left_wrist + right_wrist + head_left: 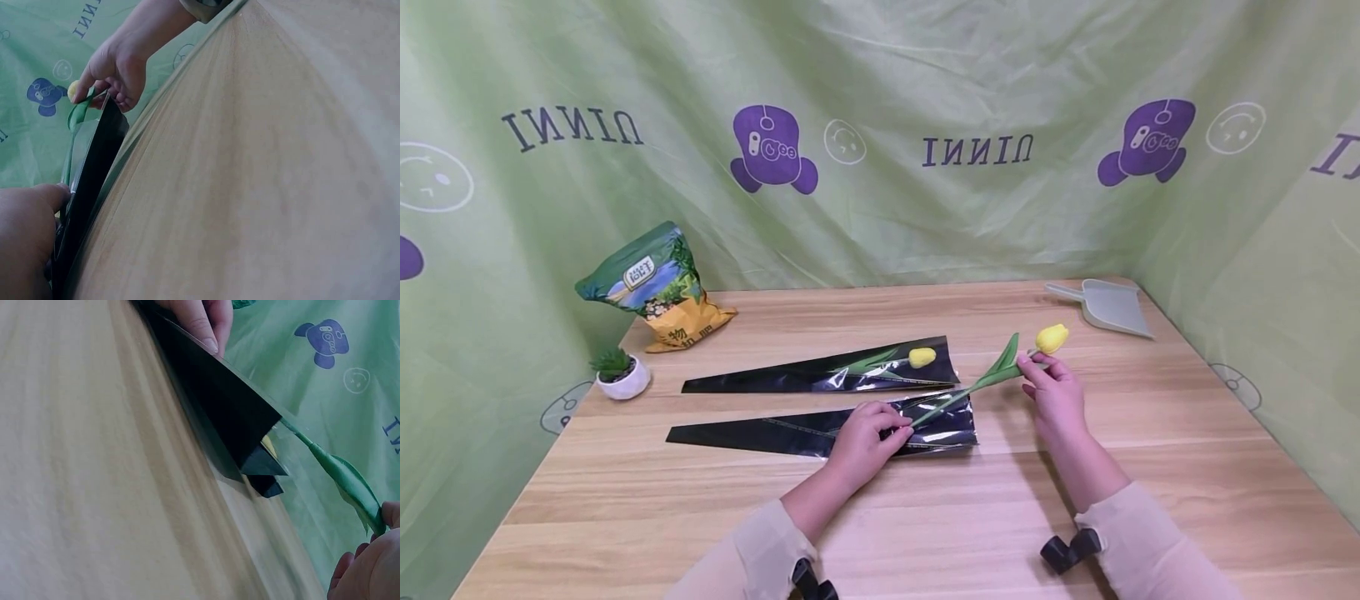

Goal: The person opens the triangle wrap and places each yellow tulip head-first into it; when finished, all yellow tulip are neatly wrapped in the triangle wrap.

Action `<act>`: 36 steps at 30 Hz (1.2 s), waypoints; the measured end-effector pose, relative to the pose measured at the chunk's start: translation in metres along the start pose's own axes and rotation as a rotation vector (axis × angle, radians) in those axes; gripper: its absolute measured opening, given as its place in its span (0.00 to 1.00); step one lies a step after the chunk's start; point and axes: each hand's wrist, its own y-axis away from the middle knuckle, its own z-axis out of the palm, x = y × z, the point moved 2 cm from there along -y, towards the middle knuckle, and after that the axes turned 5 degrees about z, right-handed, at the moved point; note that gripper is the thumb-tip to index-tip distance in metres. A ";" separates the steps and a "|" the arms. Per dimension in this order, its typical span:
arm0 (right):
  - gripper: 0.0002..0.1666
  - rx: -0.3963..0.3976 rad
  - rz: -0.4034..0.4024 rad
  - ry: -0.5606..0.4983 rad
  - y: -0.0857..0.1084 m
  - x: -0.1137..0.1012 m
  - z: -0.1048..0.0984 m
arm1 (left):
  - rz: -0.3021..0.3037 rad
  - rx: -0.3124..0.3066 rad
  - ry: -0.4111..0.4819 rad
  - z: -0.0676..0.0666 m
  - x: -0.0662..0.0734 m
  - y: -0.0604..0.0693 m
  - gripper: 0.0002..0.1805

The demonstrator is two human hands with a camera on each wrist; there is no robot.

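My right hand (pixel 1056 392) pinches a yellow tulip (pixel 1052 338) just below its bloom, at the right of the sleeves. The tulip's green stem (pixel 943 407) slants down left over the wide mouth of the nearer black flower sleeve (pixel 737 435). At the stem's lower end, the thumb and fingertips of my left hand (pixel 865 442) pinch it; whether they also grip the sleeve's film is hidden. Behind lies a second black sleeve (pixel 760 382), a yellow tulip (pixel 922 357) under its clear front. In the right wrist view, the nearer sleeve (pixel 225 394) shows its dark side.
At the back left, a green and orange bag (pixel 658 287) stands behind a small potted plant (pixel 623 379). A grey dustpan (pixel 1112 307) lies at the back right of the wooden table (pixel 955 517). Green printed cloth (pixel 880 217) hangs around the table.
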 end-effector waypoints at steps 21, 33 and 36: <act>0.14 -0.028 0.076 -0.054 0.013 0.024 0.005 | 0.010 0.025 -0.005 0.000 -0.001 -0.001 0.07; 0.11 -0.164 0.171 -0.196 0.021 0.015 0.005 | 0.000 0.015 -0.006 0.001 -0.001 0.000 0.07; 0.16 -0.177 0.167 -0.211 0.020 0.013 0.003 | 0.009 0.016 -0.012 0.001 -0.001 0.000 0.07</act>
